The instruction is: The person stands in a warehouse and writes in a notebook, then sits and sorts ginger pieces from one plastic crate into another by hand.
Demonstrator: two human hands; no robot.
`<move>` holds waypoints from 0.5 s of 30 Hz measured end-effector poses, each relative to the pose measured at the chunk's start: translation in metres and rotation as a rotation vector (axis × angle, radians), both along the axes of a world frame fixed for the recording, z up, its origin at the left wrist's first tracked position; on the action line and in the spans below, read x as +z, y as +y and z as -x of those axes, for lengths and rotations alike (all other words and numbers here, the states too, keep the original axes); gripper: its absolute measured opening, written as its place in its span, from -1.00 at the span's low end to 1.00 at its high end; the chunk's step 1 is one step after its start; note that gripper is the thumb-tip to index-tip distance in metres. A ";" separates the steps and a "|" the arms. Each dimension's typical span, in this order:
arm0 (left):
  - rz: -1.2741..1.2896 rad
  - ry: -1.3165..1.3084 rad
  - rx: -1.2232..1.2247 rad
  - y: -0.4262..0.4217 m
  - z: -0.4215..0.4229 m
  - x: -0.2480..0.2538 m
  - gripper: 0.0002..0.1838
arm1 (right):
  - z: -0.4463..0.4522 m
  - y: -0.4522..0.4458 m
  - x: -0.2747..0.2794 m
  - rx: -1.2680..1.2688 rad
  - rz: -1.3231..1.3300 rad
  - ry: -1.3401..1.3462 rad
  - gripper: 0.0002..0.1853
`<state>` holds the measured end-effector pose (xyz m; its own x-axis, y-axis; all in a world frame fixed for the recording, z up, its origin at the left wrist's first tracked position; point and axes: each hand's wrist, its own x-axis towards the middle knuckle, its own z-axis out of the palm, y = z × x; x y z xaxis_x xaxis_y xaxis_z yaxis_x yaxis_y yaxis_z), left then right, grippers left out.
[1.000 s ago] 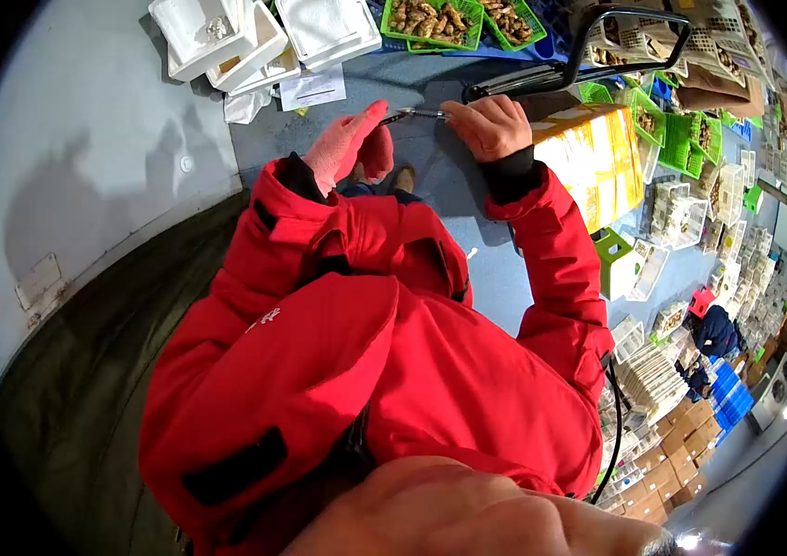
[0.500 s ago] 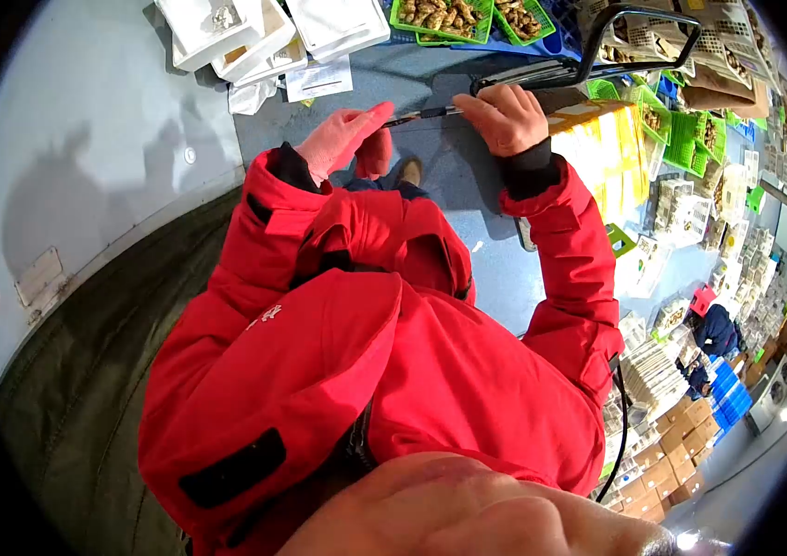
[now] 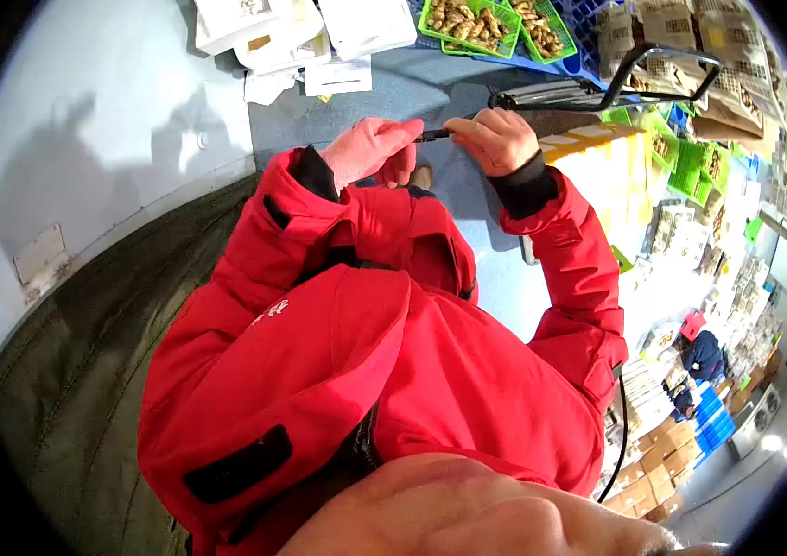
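Handling under way, release not yet made: above the blue floor [image 3: 502,287], my right hand [image 3: 497,142] pinches the right end of a slim dark item [image 3: 433,135], my left hand [image 3: 366,150] meeting its left end, grip unclear.

I see the red jacket [image 3: 495,389] as matt, creased cloth with dark fabric cuffs [image 3: 525,187], and a dull, stitched olive cloth [image 3: 88,389]. The slim dark rod [image 3: 434,135] is too small for me to tell its material. A green crate [image 3: 687,170] looks like plastic mesh, a white box [image 3: 370,26] like matt foam, the yellow box [image 3: 602,176] glossy.
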<state>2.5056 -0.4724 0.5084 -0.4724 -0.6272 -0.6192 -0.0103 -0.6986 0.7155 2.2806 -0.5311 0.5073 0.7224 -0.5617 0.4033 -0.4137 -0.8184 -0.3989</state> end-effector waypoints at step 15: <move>0.121 -0.129 0.924 -0.032 -0.123 -0.076 -0.54 | -0.051 0.039 0.054 0.316 -0.748 1.423 -0.73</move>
